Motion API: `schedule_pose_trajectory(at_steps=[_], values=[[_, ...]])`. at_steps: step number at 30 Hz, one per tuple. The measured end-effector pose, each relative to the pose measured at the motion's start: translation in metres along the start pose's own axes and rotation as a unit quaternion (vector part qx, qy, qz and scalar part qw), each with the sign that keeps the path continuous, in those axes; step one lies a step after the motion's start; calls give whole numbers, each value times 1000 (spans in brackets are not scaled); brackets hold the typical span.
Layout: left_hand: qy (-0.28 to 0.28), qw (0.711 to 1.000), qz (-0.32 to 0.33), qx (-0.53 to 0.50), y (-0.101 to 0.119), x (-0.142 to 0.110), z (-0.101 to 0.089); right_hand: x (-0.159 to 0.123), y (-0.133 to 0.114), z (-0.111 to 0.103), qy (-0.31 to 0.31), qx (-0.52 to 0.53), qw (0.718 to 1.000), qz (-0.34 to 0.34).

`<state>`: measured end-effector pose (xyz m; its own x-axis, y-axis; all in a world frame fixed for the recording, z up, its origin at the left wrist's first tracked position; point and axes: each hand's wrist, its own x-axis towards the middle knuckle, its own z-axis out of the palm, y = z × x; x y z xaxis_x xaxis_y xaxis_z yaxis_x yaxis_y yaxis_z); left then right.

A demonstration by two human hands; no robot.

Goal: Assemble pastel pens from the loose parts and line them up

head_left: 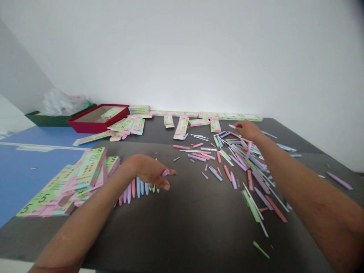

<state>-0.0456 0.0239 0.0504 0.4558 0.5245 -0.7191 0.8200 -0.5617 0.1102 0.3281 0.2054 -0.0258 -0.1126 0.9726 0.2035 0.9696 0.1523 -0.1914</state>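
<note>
My left hand is over the near left of the dark table, fingers curled around a purple pen barrel whose round end pokes out. Below it, partly hidden by the hand, lies a row of pen barrels in pink, purple, blue and green, tips toward me. Farther off, my right hand pinches a purple pen part at the back of a loose heap of pen parts. That heap mixes colored barrels, caps and thin white refills.
Printed pen boxes are stacked at left on a blue surface. Behind stand a red tray and a green tray holding plastic bags. More flat boxes lie toward the wall. A green piece lies near the front.
</note>
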Motion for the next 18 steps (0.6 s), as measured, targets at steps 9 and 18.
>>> schedule_pose_trajectory(at_steps=[9,18], values=[[0,999,42,-3,9,2,-1,-152,-143,-10,-151,758,634,27],[-3,996,79,-42,15,5,4,-185,-194,5,-137,774,617,-28]])
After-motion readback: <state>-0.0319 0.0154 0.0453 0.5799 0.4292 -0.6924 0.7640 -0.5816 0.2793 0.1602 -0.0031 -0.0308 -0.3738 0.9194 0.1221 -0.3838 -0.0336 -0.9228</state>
